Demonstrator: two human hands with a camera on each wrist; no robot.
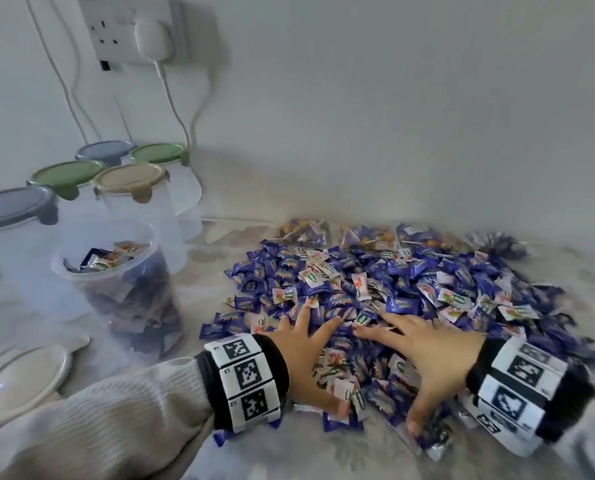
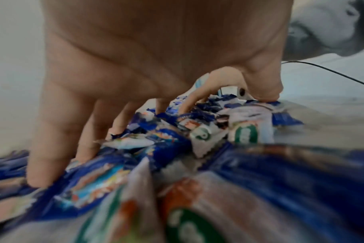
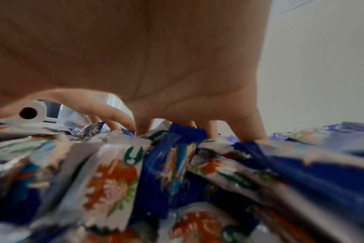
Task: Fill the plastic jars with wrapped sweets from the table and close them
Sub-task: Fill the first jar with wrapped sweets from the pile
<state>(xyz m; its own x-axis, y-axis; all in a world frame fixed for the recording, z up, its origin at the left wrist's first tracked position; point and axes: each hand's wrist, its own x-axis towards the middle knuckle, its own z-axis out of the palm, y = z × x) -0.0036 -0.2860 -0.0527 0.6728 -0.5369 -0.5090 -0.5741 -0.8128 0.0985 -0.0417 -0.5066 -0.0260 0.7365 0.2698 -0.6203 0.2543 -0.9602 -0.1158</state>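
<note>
A wide heap of wrapped sweets point(image 1: 393, 282), blue and white, covers the table's middle and right. Both hands lie palm down on its near side with fingers spread. My left hand point(image 1: 306, 351) has its fingertips sunk among the wrappers, and my right hand point(image 1: 431, 355) sits just to its right, fingertips nearly meeting. The left wrist view shows the left hand point(image 2: 135, 57) with straight fingers poking into the sweets point(image 2: 177, 148). The right hand point(image 3: 156, 57) does the same on the sweets point(image 3: 177, 172). An open clear jar point(image 1: 129, 292), nearly full of sweets, stands left of the heap.
A beige lid point(image 1: 22, 375) lies loose on the table at near left. Several closed clear jars stand behind the open one, with beige point(image 1: 129, 178), green point(image 1: 67, 174) and blue point(image 1: 12, 206) lids. A wall socket with charger point(image 1: 133, 32) and hanging cables is above them.
</note>
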